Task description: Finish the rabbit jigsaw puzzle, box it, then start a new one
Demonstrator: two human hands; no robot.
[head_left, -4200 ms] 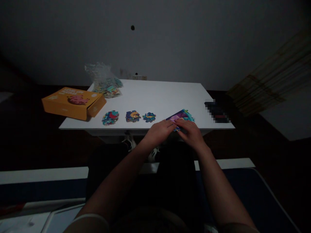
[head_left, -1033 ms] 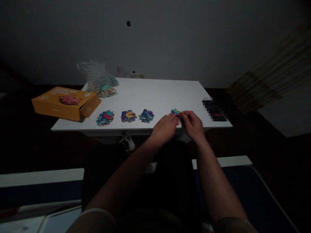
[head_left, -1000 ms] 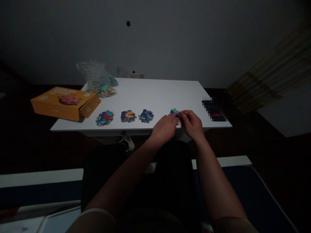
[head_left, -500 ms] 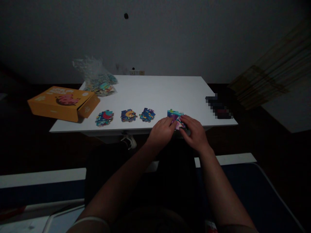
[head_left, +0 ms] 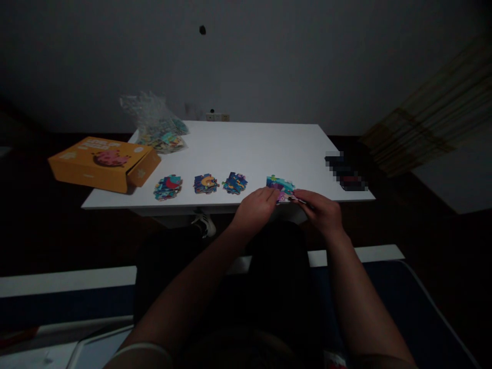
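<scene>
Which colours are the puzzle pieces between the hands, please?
The puzzle pieces show teal, purple and pink, seen in the head view.

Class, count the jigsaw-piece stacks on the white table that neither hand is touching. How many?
3: the red-marked stack beside the orange box, the yellow-crescent stack in the middle, and the dark-blue stack nearest the left hand. All lie uncovered.

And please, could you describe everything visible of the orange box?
The orange box looks like cardboard and lies flat, with pale lettering and a pink picture on top. A flap sticks out at its right end. It rests on the left end of the white table, partly overhanging. Contact with the bag behind is unclear.
</scene>
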